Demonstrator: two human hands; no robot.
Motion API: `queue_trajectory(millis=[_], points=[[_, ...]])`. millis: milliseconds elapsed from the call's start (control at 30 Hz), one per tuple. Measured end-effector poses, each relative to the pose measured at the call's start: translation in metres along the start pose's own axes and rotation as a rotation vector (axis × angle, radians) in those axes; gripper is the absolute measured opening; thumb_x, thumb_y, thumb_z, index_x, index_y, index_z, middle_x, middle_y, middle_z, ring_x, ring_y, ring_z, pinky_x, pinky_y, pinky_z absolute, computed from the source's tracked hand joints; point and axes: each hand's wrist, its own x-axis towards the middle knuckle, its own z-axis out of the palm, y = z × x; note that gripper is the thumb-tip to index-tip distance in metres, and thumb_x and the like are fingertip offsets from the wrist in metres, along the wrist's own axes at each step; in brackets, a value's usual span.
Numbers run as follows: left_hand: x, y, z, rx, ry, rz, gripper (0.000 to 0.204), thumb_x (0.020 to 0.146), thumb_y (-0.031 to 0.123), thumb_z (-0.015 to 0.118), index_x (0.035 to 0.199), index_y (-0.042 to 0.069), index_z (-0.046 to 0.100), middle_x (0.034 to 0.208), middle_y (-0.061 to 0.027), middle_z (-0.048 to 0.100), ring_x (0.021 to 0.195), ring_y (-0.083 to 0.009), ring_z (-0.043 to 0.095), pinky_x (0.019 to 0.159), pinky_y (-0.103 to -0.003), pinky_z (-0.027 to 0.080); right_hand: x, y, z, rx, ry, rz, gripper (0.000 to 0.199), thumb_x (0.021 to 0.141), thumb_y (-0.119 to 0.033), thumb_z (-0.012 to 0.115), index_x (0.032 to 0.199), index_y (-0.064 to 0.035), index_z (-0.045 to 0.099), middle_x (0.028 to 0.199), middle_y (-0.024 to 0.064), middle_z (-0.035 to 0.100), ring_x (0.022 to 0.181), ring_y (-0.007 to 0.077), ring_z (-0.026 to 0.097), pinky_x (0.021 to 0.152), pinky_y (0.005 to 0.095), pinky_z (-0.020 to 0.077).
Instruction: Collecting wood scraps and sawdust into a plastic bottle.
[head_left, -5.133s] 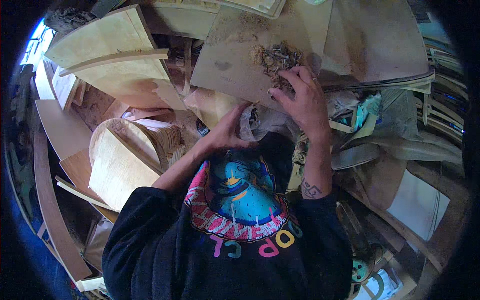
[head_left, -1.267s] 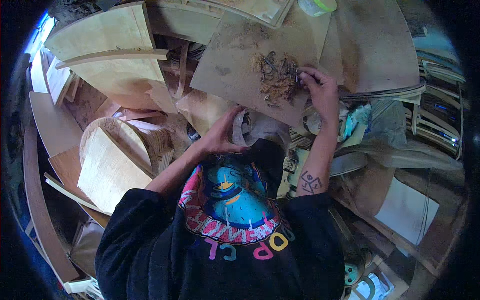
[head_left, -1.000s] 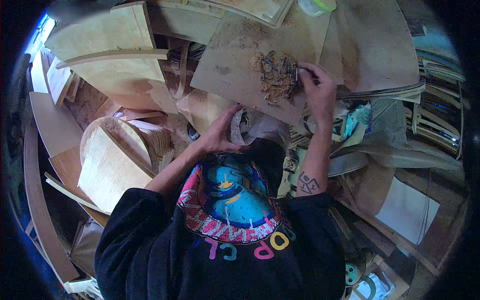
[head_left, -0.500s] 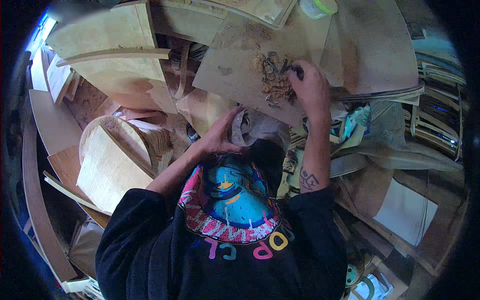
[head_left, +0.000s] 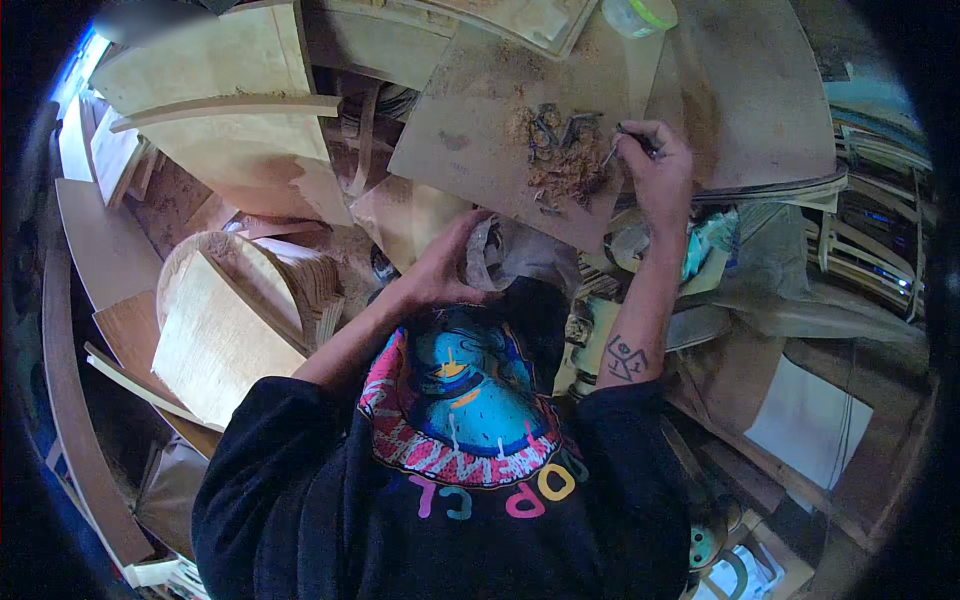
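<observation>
My left hand (head_left: 447,268) is closed around the rim of a clear plastic bag (head_left: 535,256) close to my chest. What lies inside the bag is hard to make out. Over the right side of a sawdust heap (head_left: 575,178), my right hand (head_left: 660,172) pinches a few small dark pieces, one of them thin and pin-like; their exact kind is too small to tell. Several dark, slim metal-looking pieces (head_left: 545,132) lie in the heap, on a dusty wooden board (head_left: 470,95).
A lidded plastic tub (head_left: 640,17) stands at the board's far edge. To the left are stacked round wooden discs (head_left: 240,280) under a pale plywood offcut (head_left: 225,345), and larger plywood sheets (head_left: 210,70). Plastic sheeting (head_left: 760,270) and a white sheet (head_left: 810,415) lie at right.
My right hand has lifted off the heap and shifted right, with small dark pieces now between its fingers. My left hand stays on the plastic bag.
</observation>
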Motion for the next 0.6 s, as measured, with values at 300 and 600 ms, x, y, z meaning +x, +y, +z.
queue_trajectory(millis=[300, 600], points=[[-0.002, -0.009, 0.002, -0.041, -0.013, -0.001, 0.109, 0.056, 0.033, 0.086, 0.14, -0.001, 0.027, 0.136, -0.021, 0.041, 0.128, -0.0331, 0.04, 0.107, -0.04, 0.031, -0.102, -0.036, 0.046, 0.076, -0.351, -0.184, 0.015, 0.081, -0.005, 0.067, 0.096, -0.0031, 0.064, 0.096, 0.0081, 0.066, 0.085, 0.0161, 0.064, 0.076, 0.0293, 0.0517], [-0.001, -0.005, -0.001, -0.09, -0.038, 0.034, 0.109, 0.057, 0.034, 0.086, 0.141, -0.001, 0.026, 0.137, -0.0203, 0.04, 0.129, -0.0325, 0.039, 0.108, -0.041, 0.031, -0.08, -0.038, 0.015, -0.394, -0.159, -0.299, 0.023, 0.082, -0.003, 0.061, 0.105, -0.0036, 0.066, 0.1, 0.0142, 0.064, 0.093, 0.0288, 0.063, 0.081, 0.0353, 0.0497]])
